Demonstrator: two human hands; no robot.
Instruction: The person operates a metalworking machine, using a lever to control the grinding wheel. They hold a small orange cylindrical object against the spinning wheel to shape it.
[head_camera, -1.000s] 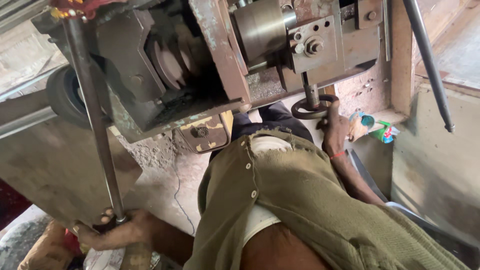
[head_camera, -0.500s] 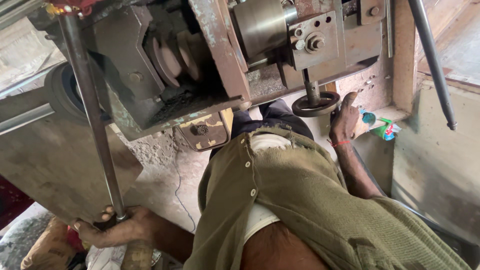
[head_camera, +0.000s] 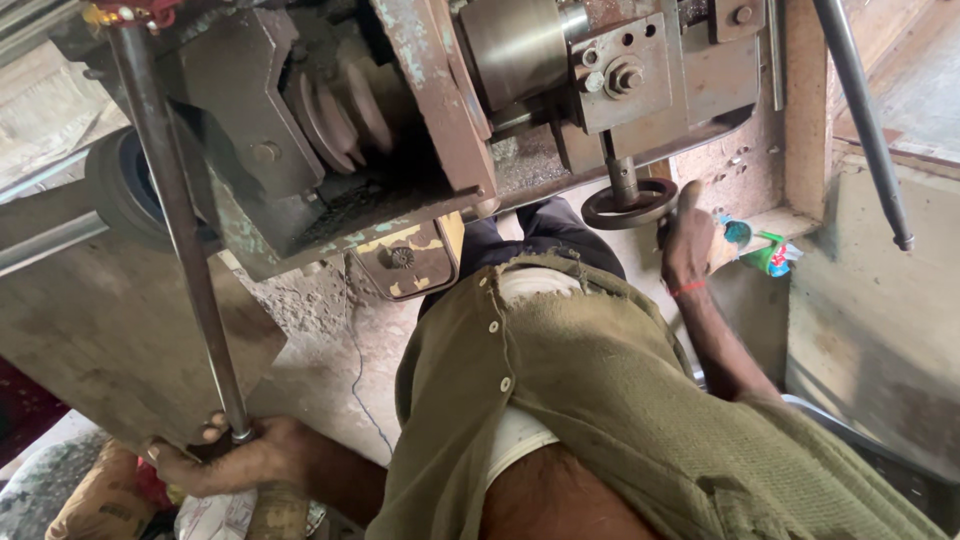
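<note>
Now the right hand (head_camera: 688, 232) stands just beside the small round handwheel (head_camera: 630, 205) under the machine, and this is the change. One second ago it sat lower and closer to the wheel's rim; half a second ago it was already rising on the right side of it. The fingers are pressed together and point up, the fingertips touching or almost touching the rim, but I cannot tell if they really grip it. This looks to me like a turning stroke on the wheel, the hand sliding round its edge rather than leaving it.

The left hand (head_camera: 235, 462) does not change. It remains closed around the lower end of the long steel lever (head_camera: 180, 230), which runs up to the top left of the machine. The lever keeps the same tilt in all three views, so I judge it is only held steady while the wheel is worked. Behind the right hand, a green and blue packet (head_camera: 762, 248) lies on the ledge (head_camera: 790, 218), untouched.
</note>
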